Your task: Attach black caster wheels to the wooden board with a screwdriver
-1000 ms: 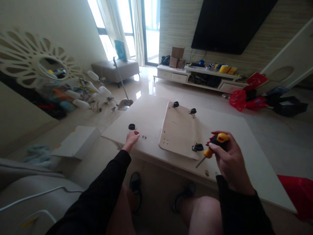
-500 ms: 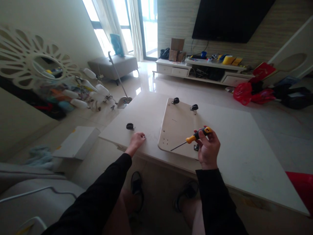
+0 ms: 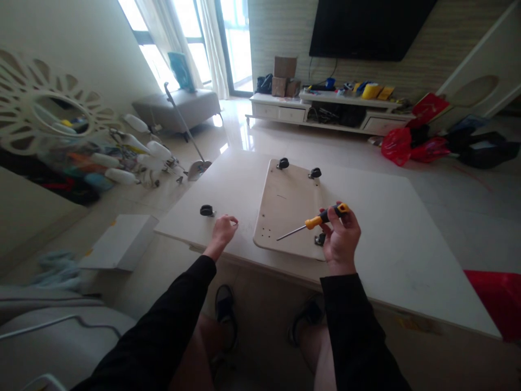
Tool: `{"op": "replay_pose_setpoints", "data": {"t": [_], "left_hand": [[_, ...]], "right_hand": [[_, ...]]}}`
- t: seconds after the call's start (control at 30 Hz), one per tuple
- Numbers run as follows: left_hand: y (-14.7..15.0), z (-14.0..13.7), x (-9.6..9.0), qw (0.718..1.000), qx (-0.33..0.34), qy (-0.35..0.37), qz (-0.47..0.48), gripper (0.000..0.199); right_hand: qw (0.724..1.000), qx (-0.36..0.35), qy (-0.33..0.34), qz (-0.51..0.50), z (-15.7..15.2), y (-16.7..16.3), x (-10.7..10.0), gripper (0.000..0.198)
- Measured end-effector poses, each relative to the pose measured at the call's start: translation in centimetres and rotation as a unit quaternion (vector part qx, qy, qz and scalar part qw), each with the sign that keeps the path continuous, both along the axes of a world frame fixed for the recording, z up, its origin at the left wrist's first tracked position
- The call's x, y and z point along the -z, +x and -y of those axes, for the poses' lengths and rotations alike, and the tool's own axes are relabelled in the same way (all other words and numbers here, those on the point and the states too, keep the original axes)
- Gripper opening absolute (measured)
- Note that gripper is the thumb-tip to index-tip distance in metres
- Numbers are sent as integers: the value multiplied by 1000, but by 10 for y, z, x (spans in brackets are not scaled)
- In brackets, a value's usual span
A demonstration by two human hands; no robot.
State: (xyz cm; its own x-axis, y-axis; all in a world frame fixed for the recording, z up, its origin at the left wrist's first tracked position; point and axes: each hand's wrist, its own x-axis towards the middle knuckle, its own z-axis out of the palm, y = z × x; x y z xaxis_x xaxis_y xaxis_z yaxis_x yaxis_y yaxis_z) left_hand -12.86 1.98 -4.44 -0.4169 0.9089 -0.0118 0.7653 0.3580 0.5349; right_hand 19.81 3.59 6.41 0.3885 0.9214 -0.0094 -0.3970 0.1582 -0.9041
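A screwdriver [image 3: 313, 222] with a yellow and black handle is gripped in my right hand [image 3: 343, 239]. Its metal shaft slants down to the left over a pale rounded board [image 3: 280, 212]. Black casters sit at the board's far left corner [image 3: 283, 163], far right corner [image 3: 315, 173] and near right corner [image 3: 320, 239], the last partly hidden by my right hand. Small holes [image 3: 266, 233] mark its near left corner. My left hand [image 3: 223, 231] is closed in a pinch left of the board; what it holds is too small to name. Close by lies a loose caster [image 3: 207, 210].
All this rests on a white tabletop [image 3: 407, 244]. A white box [image 3: 118, 241] stands on the floor to the left, near a long-handled dustpan [image 3: 198, 170]. Red bags [image 3: 396, 146] lie at the far right, beside a low white cabinet [image 3: 264, 111].
The whole view has shifted slightly, so things appear further left. My left thumb and forefinger have turned upward a little. The screwdriver tip has risen slightly over the board.
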Motion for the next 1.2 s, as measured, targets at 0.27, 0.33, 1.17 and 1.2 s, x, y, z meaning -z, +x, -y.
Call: {"op": "replay_pose_setpoints", "data": {"t": [0.27,0.33,1.17,1.2], "left_hand": [[46,8,-37,977,113,155,95,13],[60,11,-41,967,144,175,115,25],[103,14,-49,954,245,169,-16,45],[103,14,-49,952,252,171,-27,44]], "right_hand": [[998,20,17,-53,-7,-1,-6,57],[998,23,19,-50,-8,-2,-5,58],[990,-25,118,75,-4,-22,-1,52],[988,-33,124,85,-3,-24,-2,52]]}}
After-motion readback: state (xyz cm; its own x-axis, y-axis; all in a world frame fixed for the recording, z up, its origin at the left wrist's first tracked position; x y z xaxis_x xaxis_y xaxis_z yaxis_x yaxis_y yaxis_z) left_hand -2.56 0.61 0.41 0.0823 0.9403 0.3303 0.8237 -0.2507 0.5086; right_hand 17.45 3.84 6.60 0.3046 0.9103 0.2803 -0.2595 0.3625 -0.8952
